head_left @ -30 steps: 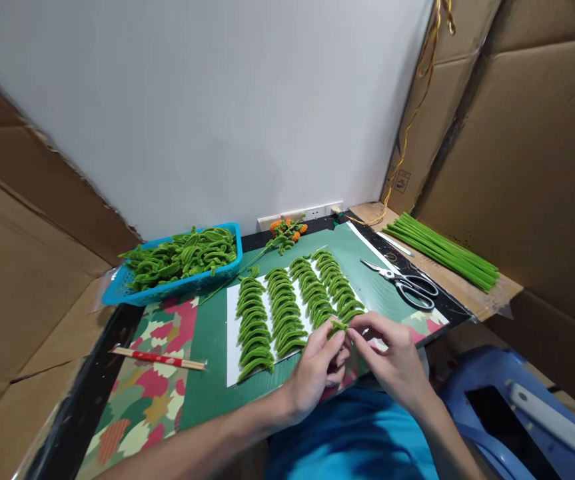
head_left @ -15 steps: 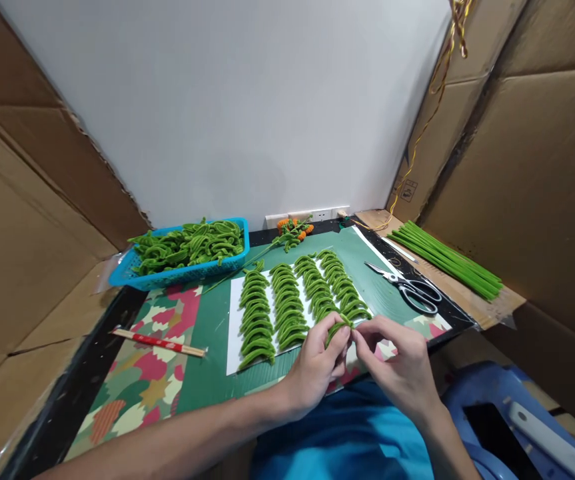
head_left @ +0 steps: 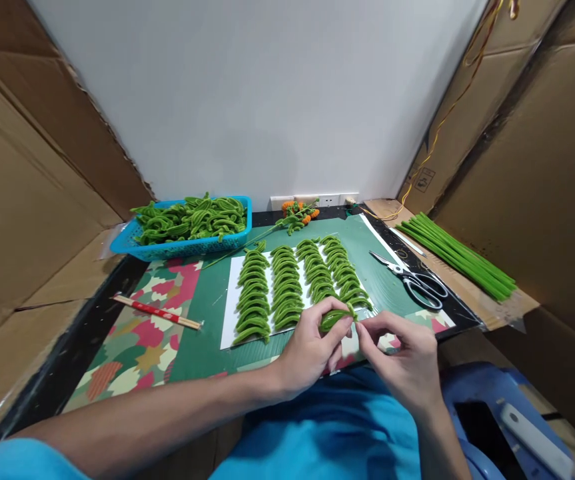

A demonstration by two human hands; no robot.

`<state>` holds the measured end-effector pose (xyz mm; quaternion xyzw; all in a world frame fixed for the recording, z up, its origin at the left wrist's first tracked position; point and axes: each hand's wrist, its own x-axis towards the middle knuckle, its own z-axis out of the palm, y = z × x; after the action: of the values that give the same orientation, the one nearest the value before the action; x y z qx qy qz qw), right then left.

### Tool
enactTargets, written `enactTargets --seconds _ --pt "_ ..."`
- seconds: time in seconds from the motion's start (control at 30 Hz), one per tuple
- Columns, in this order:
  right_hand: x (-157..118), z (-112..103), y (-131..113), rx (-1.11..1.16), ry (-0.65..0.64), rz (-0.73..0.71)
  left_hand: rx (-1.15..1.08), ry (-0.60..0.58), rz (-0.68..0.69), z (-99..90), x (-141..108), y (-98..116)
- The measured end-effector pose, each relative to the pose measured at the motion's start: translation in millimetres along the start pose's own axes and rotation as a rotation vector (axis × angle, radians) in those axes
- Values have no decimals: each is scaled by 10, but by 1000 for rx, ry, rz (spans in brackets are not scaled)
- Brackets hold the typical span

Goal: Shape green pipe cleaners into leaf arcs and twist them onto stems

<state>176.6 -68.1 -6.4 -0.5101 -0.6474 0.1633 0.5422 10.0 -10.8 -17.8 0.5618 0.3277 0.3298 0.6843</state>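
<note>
Right hand is shifted slightly outward, grip unclear; leaf is pinched by left hand. Four rows are laid; basket is left heaped.

Green is shared by the held leaf, the leaves laid on white paper, the sticks and, in a darker tone, the mat. The basket and the clothing are coloured bright blue. The cloth is patterned with patches of crimson, green, cream and tan, one of them striped. The flower is touched with orange, the chopstick wrapper is coloured red.
</note>
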Motion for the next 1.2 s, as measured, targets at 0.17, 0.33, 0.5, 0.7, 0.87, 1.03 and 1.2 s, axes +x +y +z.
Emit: enactTargets --seconds 0.17,0.33,0.5,0.7,0.87,1.03,1.2 --pt "8 -57 17 14 -70 43 -79 -20 15 -11 20 10" --pt "24 -95 15 -24 -49 14 -82 -43 25 27 2 15" --pt "10 -97 14 -55 -21 9 -132 -53 23 28 -5 -8" --pt "29 -97 32 -12 -155 80 -206 -90 16 -12 32 29" --pt "32 -156 15 14 -178 100 -106 -90 -43 -14 38 8" --pt "36 -167 -5 26 -227 130 -33 -62 -65 -6 29 -22" --pt "41 -165 26 13 -182 209 22 -48 -29 10 18 -10"
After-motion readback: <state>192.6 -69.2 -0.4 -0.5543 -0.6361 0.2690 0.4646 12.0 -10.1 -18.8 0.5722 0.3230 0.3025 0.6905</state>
